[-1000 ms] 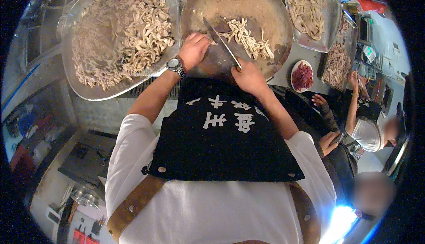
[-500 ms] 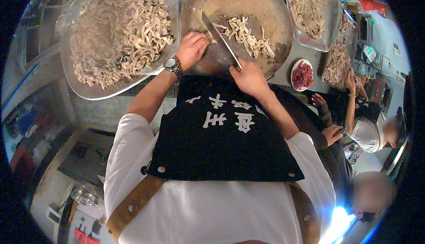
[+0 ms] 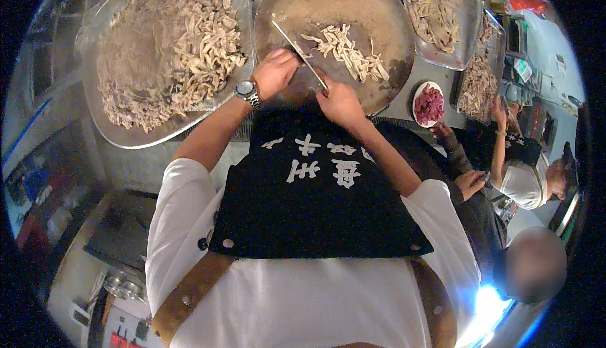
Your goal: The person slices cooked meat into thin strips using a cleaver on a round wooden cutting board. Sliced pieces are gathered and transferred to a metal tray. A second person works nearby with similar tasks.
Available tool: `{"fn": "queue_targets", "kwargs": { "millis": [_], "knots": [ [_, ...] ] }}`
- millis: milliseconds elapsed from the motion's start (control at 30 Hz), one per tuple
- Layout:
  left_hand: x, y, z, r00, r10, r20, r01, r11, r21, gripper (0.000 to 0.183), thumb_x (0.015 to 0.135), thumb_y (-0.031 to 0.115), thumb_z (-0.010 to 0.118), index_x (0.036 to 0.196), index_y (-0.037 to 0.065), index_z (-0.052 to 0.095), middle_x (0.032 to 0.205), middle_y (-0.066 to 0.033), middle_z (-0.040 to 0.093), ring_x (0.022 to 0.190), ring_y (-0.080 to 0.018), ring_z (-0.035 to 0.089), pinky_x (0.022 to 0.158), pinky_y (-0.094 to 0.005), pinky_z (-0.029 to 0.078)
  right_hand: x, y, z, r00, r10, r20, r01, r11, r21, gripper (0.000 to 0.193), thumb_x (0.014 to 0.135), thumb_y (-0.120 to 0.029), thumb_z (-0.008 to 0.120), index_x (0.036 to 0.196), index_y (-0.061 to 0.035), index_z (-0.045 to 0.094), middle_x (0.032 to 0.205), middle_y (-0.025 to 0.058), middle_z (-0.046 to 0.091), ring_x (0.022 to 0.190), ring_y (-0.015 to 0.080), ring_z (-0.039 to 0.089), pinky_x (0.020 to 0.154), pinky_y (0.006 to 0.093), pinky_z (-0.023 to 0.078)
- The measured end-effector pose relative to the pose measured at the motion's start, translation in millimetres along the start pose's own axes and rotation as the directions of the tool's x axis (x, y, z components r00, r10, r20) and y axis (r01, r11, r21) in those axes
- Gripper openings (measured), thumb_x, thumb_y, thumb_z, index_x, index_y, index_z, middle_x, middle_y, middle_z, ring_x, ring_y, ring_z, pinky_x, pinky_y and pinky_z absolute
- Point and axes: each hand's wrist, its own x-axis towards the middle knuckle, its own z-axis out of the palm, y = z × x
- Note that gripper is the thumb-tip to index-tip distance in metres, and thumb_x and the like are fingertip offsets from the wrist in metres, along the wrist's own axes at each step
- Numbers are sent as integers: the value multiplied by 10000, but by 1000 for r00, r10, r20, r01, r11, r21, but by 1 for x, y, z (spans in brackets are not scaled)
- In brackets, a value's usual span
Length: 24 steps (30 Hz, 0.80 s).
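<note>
My right hand (image 3: 341, 100) is wrapped round the handle of a cleaver (image 3: 299, 53), its blade edge-on and slanting to the upper left over a round wooden chopping board (image 3: 379, 7). My left hand (image 3: 276, 71), fingers curled, presses on the board just left of the blade. It grips a piece of pale cooked meat, mostly hidden under its fingertips. Sliced strips of the same meat (image 3: 350, 51) lie in a loose pile to the right of the cleaver.
A large metal tray (image 3: 120, 138) heaped with cut meat stands at the left. On the right are a second tray (image 3: 456, 65) of meat, a white bowl (image 3: 416, 113) of reddish meat and another tray of shreds. Two people work at the right; one's hand (image 3: 440, 131) is near the bowl.
The cleaver has shifted left and toward me, its blade now close against my left fingers. A person's hand at the right has come up to the bowl.
</note>
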Motion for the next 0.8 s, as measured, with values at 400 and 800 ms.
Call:
{"fn": "queue_targets", "kwargs": {
  "millis": [400, 800],
  "knots": [
    [62, 10, 23, 928, -255, -273, 299, 945, 131, 426, 829, 185, 720, 1238, 101, 639, 1294, -190, 551, 1238, -391, 478, 1045, -471, 405, -33, 77, -49, 790, 256, -557, -194, 966, 168, 434, 894, -275, 617, 1299, -120, 615, 864, 259, 678, 800, 445, 658, 723, 504, 534],
    [99, 61, 68, 934, -277, -224, 202, 930, -306, 412, 942, 172, 606, 1328, 35, 561, 1413, -225, 489, 1276, -388, 487, 1092, -439, 386, -21, 50, -5, 793, 337, -507, -175, 924, 341, 519, 874, -209, 639, 1379, -144, 537, 977, 283, 669, 943, 456, 643, 809, 495, 522]
  ]
}}
